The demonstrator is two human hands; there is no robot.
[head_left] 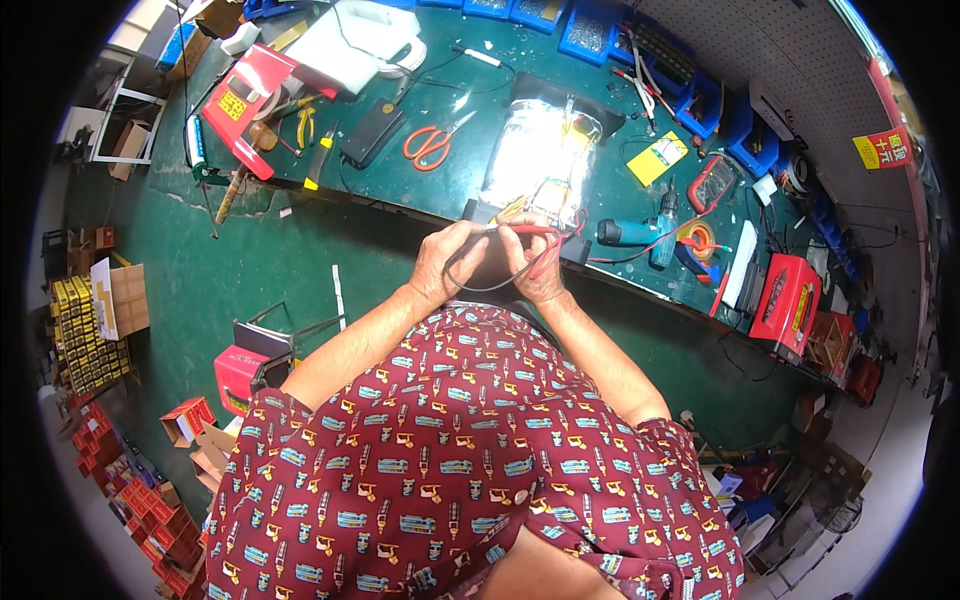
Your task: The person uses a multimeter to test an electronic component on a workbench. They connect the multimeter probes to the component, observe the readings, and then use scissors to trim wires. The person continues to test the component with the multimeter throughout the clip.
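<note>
At the bench's front edge, my left hand (445, 260) is closed on a dark probe (488, 229) whose black cable loops down beneath both hands. My right hand (535, 265) is closed around a red probe lead (530, 230), its red wire hanging in loops. The fingertips of both hands are close together over some yellowish wires (512, 210); what exactly they pinch is too small to make out. Just behind them lies a shiny silver bag (530, 140) on a dark base, glaring in the light, with thin wires on it.
The green bench (440, 190) holds orange scissors (428, 145), a black case (372, 130), a teal drill (640, 231), a red multimeter (712, 182) and a yellow packet (655, 158). Red machines stand at left (240, 95) and right (785, 300). Blue bins (585, 35) line the back.
</note>
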